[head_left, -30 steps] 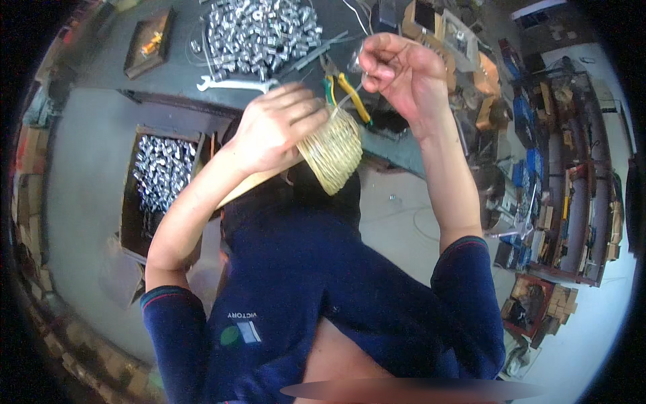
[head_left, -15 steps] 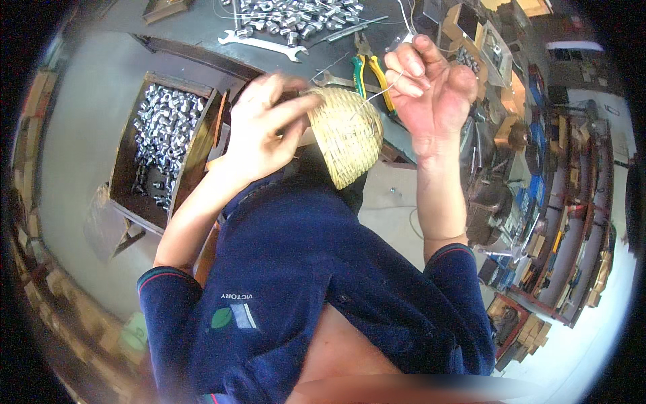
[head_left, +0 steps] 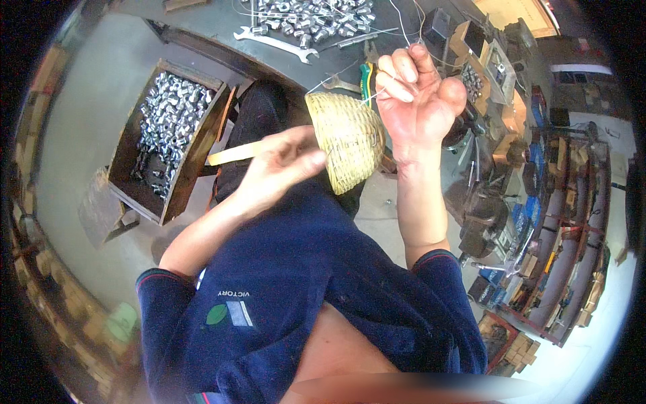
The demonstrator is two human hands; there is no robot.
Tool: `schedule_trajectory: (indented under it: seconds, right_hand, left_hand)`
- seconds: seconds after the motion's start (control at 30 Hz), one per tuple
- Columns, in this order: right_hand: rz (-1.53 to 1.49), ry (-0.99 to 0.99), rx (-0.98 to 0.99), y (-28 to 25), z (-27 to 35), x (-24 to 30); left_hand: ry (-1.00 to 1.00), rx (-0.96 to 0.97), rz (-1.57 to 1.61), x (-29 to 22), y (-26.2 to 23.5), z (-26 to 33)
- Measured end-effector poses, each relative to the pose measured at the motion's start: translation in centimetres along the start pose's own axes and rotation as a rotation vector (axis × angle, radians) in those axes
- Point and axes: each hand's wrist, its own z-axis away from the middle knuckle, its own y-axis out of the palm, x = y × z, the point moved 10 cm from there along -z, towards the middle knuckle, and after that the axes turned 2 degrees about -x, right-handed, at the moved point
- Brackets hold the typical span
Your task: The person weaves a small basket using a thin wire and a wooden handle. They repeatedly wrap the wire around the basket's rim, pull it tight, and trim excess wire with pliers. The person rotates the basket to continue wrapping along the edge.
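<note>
A: Status on the hands?

B: Woven straw cap is held by the left hand; fingers are curled onto its rim at the 9 o'clock side, thumb on the weave. Cap sits centre of view, just above the dark blue shirt.

A: Right hand?

B: Right hand is raised at 1 o'clock of the cap, fingers half closed, a thin wire pinched between thumb and forefinger. Wire is seen running up toward 12 o'clock and down to the cap's top edge. Whether it passes through the weave cannot be told.

A: Surroundings?

B: Dark bench at 12 o'clock. A heap of silver metal fittings and a spanner are laid on it. Green-handled pliers are seen just beside the right hand, between it and the cap. A wooden crate full of the same fittings stands at 9 o'clock on the floor. Shelving with tools is seen at 3 o'clock, well apart.
</note>
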Motion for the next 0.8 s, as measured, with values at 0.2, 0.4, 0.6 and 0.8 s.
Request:
schedule_trajectory:
  seconds: [0.2, 0.4, 0.6, 0.8]
  right_hand:
    - [0.258, -0.100, 0.115, -0.4, 0.9, 2.9]
    - [0.998, -0.193, 0.132, 0.8, 1.6, 8.7]
    - [2.258, -0.853, 0.496, 9.3, 3.9, 7.7]
    - [2.393, -0.208, 1.048, 6.6, 3.7, 0.3]
  left_hand:
    - [0.006, 0.055, 0.150, 0.2, 1.0, -1.1]
    - [-0.096, 0.134, 0.091, 0.5, 1.5, -0.4]
    - [-0.089, 0.115, 0.151, 0.9, 0.6, 0.0]
    - [-0.156, 0.138, 0.162, 1.0, -0.5, -0.1]
